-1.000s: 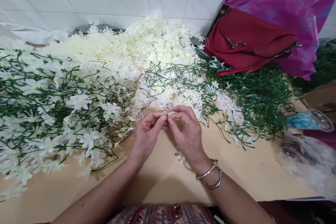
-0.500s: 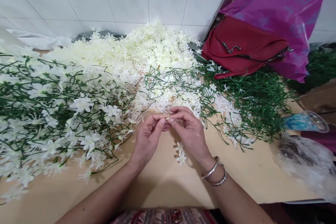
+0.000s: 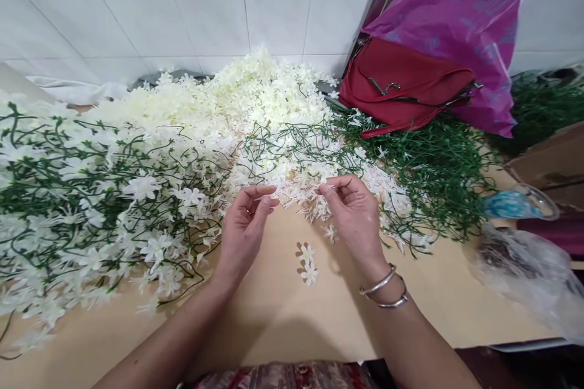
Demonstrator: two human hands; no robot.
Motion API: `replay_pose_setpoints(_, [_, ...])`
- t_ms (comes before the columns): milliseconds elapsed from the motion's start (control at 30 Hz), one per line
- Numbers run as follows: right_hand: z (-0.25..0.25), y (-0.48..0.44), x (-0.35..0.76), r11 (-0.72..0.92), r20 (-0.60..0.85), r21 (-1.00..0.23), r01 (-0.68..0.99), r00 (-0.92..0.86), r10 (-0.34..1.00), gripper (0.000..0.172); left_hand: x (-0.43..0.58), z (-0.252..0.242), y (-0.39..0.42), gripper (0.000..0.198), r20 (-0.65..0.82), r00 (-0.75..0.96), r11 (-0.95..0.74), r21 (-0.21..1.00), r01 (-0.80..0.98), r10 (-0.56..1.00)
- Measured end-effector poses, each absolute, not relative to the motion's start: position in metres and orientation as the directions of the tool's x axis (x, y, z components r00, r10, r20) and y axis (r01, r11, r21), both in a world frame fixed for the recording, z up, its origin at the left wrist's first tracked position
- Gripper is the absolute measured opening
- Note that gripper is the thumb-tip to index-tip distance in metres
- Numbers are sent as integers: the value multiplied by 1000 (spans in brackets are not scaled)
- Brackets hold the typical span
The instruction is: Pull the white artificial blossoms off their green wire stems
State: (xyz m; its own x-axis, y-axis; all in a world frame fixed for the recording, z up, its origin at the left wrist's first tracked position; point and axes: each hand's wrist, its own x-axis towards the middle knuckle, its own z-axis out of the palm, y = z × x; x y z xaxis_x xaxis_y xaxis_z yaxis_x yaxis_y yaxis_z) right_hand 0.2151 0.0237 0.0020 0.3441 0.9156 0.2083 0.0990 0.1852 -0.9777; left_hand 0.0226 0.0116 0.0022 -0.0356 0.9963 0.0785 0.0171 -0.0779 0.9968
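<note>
My left hand [image 3: 244, 228] is raised over the table, thumb and fingertips drawn together; a thin pale bit may lie between them, too small to make out. Apart from it on the right, my right hand [image 3: 356, 216] pinches a small white artificial flower stamen [image 3: 324, 185] between thumb and index finger. Just beyond the fingertips spreads a pile of white stamens [image 3: 314, 209]. Two loose white flower heads [image 3: 309, 273] lie on the table between my forearms, and another flower head [image 3: 330, 233] rests beside my right hand.
Green-stemmed white flowers [image 3: 137, 219] are heaped on the left. Cream blossoms [image 3: 255, 91] lie against the tiled wall. To the right are green stems [image 3: 438, 164], a red handbag [image 3: 406, 88], a purple bag [image 3: 474, 18], a blue-patterned cup [image 3: 513, 202] and a clear plastic bag [image 3: 524, 267].
My hands, earlier together at the fingertips, have separated, the left going left and the right going right. The view has shifted slightly. A flower head now shows beside my right hand.
</note>
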Motion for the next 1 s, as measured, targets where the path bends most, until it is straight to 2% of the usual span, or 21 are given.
replay_pose_setpoints(100, [8, 23, 221, 205, 227, -974, 99, 386, 894, 12, 25, 1, 18, 19, 202, 35, -204, 946, 252, 979])
replay_pose_setpoints(233, [12, 24, 230, 249, 266, -964, 94, 426, 865, 13, 29, -4, 33, 18, 393, 168, -421, 747, 514, 904])
replay_pose_setpoints(467, [13, 25, 227, 214, 217, -975, 58, 443, 870, 11, 37, -11, 72, 21, 543, 253, -538, 466, 702, 801])
replay_pose_setpoints(567, [15, 23, 223, 225, 233, -972, 70, 446, 864, 10, 43, -8, 87, 24, 541, 314, -540, 329, 775, 780])
replay_pose_setpoints(700, [14, 23, 222, 225, 236, -971, 77, 437, 868, 11, 47, -4, 98, 24, 447, 389, -497, 152, 855, 806])
replay_pose_setpoints(767, [12, 23, 222, 212, 226, -974, 80, 425, 876, 12, 44, -2, 98, 19, 427, 378, -475, 142, 869, 821])
replay_pose_setpoints(833, [11, 23, 222, 207, 226, -974, 90, 415, 881, 14, 38, 1, 94, 17, 464, 356, -485, 193, 853, 811])
replay_pose_setpoints(1000, [5, 23, 216, 201, 222, -975, 95, 380, 898, 12, 25, 23, 76, 10, 641, 150, -551, 488, 677, 752])
